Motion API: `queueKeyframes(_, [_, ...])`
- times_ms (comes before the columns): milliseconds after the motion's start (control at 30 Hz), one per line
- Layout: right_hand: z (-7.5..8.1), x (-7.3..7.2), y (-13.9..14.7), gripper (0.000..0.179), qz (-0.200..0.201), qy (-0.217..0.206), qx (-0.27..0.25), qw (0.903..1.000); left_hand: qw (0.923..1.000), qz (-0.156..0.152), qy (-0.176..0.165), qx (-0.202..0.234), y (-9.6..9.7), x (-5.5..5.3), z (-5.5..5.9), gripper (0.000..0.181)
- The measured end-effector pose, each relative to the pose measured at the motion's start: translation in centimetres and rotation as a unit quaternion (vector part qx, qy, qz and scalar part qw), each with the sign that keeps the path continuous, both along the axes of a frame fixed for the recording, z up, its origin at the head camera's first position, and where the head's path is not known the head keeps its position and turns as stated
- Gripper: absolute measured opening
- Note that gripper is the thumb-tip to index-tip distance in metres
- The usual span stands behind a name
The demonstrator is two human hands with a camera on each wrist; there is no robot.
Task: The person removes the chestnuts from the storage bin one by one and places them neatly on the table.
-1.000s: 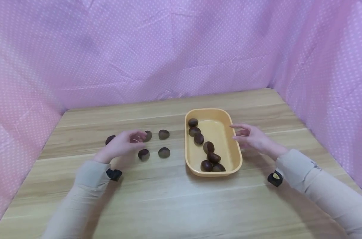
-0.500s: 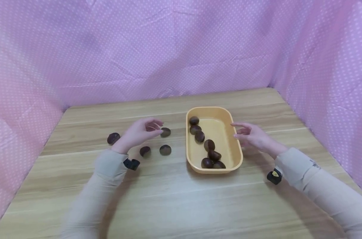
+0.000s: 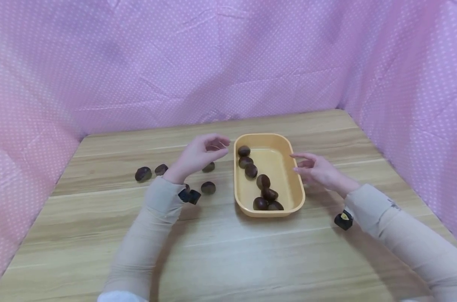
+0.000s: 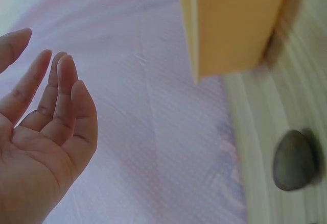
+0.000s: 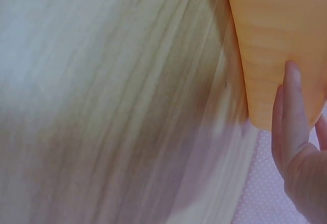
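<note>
- Chestnuts (image 3: 263, 181) could be knocked and set rolling, for five are seen loose on the desk (image 3: 228, 260), and one of them is partly covered by the wrist camera (image 3: 189, 195) below the left hand (image 3: 200, 155); whether it is touched cannot be told.
- Another loose one, just below that hand, could be brushed if the wrist were lowered without care.
- The tray (image 3: 277, 167) could be shoved or tilted: its left rim is closely neighboured by the left hand, and its right side is only met by the right hand (image 3: 320, 171), not gripped. Whether firm contact is made there cannot be told.
- Should the tray be tipped, the seven inside could be rolled together, since they are held in place by nothing but its walls.
- The left fingers are spread loosely and slightly bent, with nothing seen between them; the right fingers are kept nearly straight along the tray's outer wall, the thumb set apart.
- Inside the tray, three are lined up by the left wall, and four are grouped toward the near end.
- On the desk, all five are set to the left of the tray, two of them farthest out.
- A dark brown, rounded, somewhat uneven shape is shown by each; the skin is lit by small highlights, and duller, paler patches are visible on several.
</note>
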State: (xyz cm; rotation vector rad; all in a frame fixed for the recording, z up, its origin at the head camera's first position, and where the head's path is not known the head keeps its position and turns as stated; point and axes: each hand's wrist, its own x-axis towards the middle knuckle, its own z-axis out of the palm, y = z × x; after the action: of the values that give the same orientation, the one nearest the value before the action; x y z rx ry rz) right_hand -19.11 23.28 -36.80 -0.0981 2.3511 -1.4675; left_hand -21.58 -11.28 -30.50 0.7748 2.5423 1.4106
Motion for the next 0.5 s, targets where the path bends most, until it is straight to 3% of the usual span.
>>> queueKeyframes(300, [0.2, 0.0, -0.1, 0.061, 0.004, -0.005, -0.003, 1.0000, 0.9993, -0.024, 0.021, 0.016, 2.9, -0.4, 1.5, 0.030])
queueKeyframes(500, [0.0, -0.3, -0.1, 0.061, 0.001, -0.003, 0.000, 1.0000, 0.9988, -0.045, 0.003, 0.017, 6.0, -1.3, 2.1, 0.030])
